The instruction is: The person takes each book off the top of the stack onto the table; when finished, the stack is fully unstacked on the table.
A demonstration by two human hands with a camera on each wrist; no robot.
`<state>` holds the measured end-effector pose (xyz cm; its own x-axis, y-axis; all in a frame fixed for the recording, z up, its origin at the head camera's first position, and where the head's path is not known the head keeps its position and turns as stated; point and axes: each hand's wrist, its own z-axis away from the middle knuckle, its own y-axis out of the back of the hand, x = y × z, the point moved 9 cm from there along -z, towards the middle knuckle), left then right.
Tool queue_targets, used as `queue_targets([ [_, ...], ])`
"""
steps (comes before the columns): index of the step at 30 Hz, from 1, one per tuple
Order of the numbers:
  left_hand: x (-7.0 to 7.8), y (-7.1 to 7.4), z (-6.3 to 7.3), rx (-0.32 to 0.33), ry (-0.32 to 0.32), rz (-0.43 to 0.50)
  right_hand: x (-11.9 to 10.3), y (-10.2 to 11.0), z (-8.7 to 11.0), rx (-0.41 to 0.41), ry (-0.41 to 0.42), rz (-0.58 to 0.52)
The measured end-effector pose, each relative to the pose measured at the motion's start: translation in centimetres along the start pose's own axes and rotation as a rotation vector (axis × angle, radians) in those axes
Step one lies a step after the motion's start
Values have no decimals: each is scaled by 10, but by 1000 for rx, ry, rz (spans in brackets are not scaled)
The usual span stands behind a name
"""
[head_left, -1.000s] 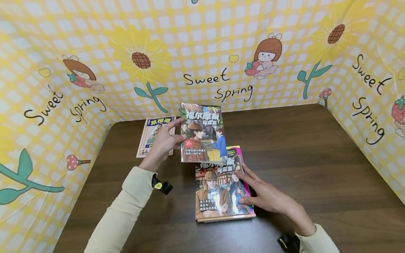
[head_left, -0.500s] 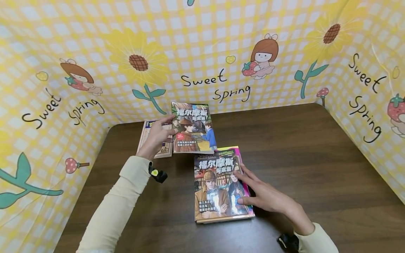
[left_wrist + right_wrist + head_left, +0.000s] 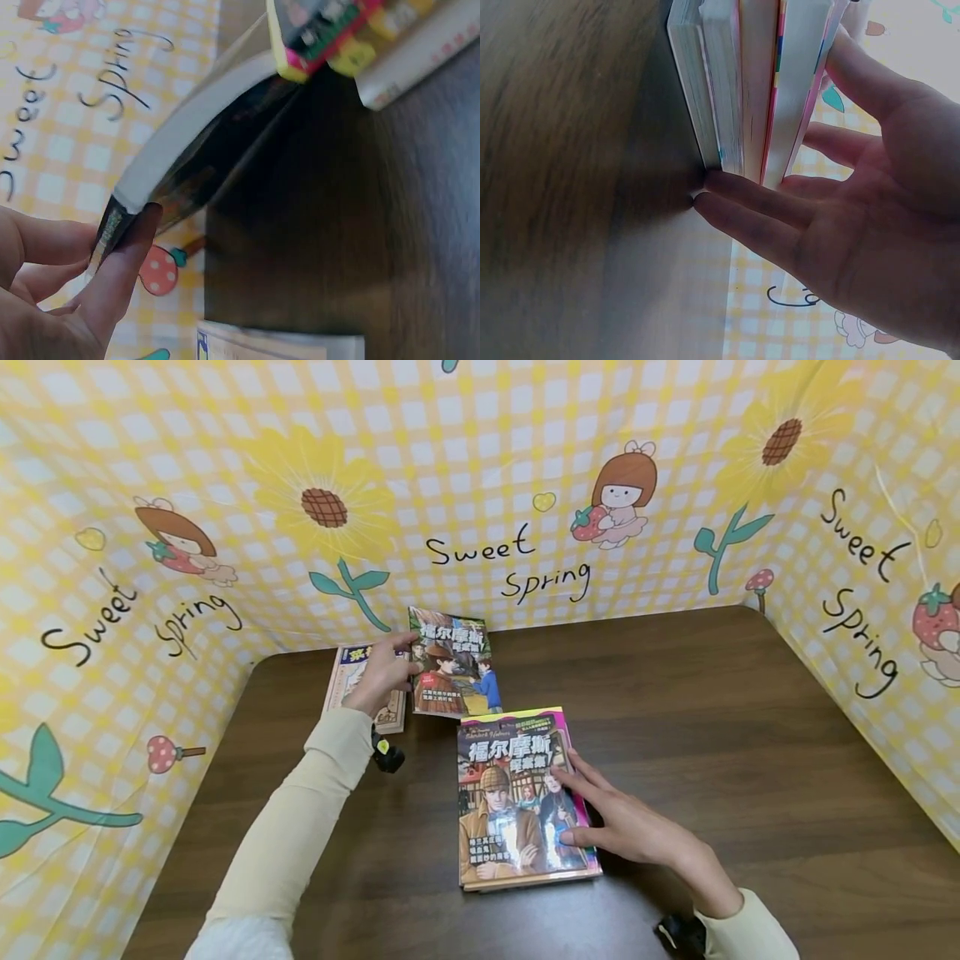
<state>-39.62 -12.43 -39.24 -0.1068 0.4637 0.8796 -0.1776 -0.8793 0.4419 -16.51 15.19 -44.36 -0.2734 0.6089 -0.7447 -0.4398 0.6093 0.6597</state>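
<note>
Paperback (image 3: 452, 662) sits pinched by its edge in your left hand (image 3: 382, 672), tilted at eleven o'clock on the surface (image 3: 712, 735); lower it flat; your right hand (image 3: 622, 827) lies flat, steadying the stack (image 3: 517, 802).

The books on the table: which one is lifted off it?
The book with a boy in blue, pinched by the left hand; the others lie flat.

A staged tabletop booth: a brown wooden table (image 3: 712, 735) enclosed by a yellow "Sweet Spring" cartoon backdrop (image 3: 510, 485).
</note>
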Motion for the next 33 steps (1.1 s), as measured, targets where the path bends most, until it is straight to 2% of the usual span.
queue_targets([
  [8,-22,-5,-16,-25,37,-102,1,0,0,1,-20,-2],
  [15,-39,-8,-24,-44,67,-134,1,0,0,-6,-36,-3],
  [18,-41,-11,-28,-63,59,-130,1,1,0,-5,-29,-1],
  [24,-45,-17,-34,-90,34,-194,-1,2,0,-1,-24,-5],
  [30,-48,-23,-35,-115,48,-228,-1,2,0,1,-25,2],
  [33,-46,-26,-35,-116,38,-278,-1,2,0,-1,-24,2],
])
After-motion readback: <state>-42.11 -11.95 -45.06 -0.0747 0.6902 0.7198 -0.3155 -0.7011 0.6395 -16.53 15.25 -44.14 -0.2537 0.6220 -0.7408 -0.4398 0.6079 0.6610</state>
